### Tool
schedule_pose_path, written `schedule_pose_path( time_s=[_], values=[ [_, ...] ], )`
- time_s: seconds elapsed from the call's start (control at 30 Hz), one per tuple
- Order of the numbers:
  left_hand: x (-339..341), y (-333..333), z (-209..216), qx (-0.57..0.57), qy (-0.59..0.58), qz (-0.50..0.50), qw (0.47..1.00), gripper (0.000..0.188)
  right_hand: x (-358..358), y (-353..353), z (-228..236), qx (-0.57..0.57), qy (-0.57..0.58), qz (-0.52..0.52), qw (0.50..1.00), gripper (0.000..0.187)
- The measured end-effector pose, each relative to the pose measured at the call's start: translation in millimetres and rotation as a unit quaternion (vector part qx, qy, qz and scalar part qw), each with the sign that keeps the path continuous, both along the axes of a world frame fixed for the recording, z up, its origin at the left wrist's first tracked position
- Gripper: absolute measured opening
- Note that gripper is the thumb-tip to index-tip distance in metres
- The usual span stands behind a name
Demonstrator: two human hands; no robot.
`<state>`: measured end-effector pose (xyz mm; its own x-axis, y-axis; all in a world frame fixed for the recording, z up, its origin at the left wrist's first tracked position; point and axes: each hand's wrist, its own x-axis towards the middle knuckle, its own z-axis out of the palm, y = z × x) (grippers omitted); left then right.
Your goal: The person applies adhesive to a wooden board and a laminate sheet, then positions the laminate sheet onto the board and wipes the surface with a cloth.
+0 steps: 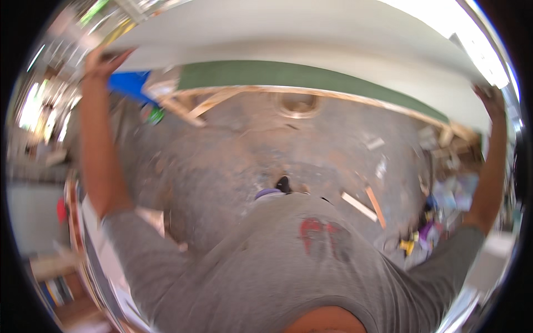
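A large pale board spans the top of the view, held up with both my arms spread wide. At its left end, my left hand is closed on the edge, the thumb lying along the face. My right hand grips the far right end, its fingers partly hidden and slightly blurred. Below the board shows a green tabletop on a pale wooden frame. Whether the board touches this top, I cannot tell.
Two wood strips lie on the concrete floor. A round tub stands under the table's edge. Something blue is near the left table legs. Bags and scraps are piled at right, shelving at lower left.
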<state>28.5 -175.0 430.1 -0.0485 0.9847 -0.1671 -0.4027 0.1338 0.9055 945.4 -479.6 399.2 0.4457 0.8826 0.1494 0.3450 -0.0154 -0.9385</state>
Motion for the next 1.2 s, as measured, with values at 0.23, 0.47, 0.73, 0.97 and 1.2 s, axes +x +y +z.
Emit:
schedule_pose_path(
  time_s=[0.23, 0.47, 0.73, 0.97, 1.2],
  values=[
    [6, -19, -17, -0.012, -0.087, 0.041, 0.995, 0.053, 59, 32, 0, 0.005, 0.272, -0.164, 0.948, 0.038],
    [14, -16, -24, -0.018, -0.066, 0.027, 0.997, 0.049, 23, 24, -1, -0.006, 0.249, -0.156, 0.956, 0.039],
    [24, -20, -17, 0.026, -0.088, 0.039, 0.995, 0.036, 58, -61, -10, 0.033, 0.129, -0.138, 0.981, 0.034],
    [91, -51, 26, 0.142, -0.053, -0.044, 0.987, 0.009, 23, -233, -57, 0.186, 0.335, -0.145, 0.912, 0.037],
    [132, -56, 103, 0.145, -0.043, -0.124, 0.981, 0.007, -85, -321, -114, 0.253, 0.339, -0.241, 0.873, 0.034]
  ],
)
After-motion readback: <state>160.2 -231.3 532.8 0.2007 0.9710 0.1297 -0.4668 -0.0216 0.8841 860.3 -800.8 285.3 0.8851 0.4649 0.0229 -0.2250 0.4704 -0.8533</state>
